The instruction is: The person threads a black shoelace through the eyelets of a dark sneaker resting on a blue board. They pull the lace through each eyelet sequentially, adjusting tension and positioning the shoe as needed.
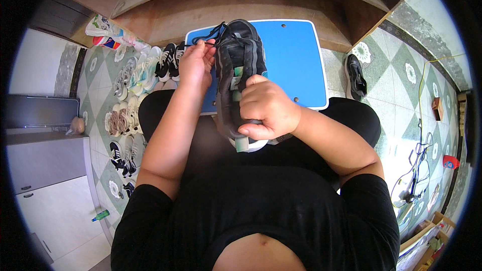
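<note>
A black sneaker (223, 94) with a white sole lies lengthwise before me, its toe pointing away, over a blue tabletop with a white rim (293, 64). My right hand (265, 109) grips the shoe's side and collar near the heel. Between the thumb and fingers of my left hand (197, 60) is a black shoelace (208, 43), stretched to the shoe's eyelets. More loose lace lies beside the toe. Inside the shoe a pale label with writing shows. A light green and white tab hangs at the heel.
Another black shoe (355, 77) stands on the tiled floor at the right. Several pairs of shoes (150, 69) line the floor at the left. A wooden shelf unit (241, 2) rises behind the table. Cables (416, 169) lie at the far right, and a green bottle (100, 215) lies at the lower left.
</note>
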Action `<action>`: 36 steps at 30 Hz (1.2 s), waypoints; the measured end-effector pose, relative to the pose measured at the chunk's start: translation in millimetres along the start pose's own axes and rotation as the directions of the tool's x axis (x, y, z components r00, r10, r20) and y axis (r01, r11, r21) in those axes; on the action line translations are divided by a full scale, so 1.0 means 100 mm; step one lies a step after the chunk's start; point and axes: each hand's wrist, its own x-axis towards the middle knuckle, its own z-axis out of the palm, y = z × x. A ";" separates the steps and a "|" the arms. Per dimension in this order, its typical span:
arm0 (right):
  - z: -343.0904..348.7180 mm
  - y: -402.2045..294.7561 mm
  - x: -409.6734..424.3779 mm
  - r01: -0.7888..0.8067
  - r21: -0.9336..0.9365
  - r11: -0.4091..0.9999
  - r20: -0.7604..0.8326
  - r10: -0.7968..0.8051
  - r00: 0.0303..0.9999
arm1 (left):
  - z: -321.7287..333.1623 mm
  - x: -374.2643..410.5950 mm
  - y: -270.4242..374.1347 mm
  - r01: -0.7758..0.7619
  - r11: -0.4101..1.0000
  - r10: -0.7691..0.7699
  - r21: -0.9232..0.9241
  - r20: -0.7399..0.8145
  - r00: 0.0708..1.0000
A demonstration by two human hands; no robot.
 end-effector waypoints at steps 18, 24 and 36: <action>-0.12 0.06 0.05 -0.144 0.044 0.989 -0.315 0.151 0.937 | 0.15 -0.51 0.35 -0.185 0.981 0.167 0.050 0.247 0.955; -0.29 0.57 0.02 -0.713 -0.166 0.682 -0.439 0.596 0.672 | 0.11 -0.63 -0.10 -0.698 0.689 0.390 0.196 0.712 0.585; -0.41 0.53 0.29 -0.504 0.546 0.670 -0.415 0.738 0.532 | 0.09 -0.68 0.06 -0.557 0.650 0.006 0.517 0.730 0.684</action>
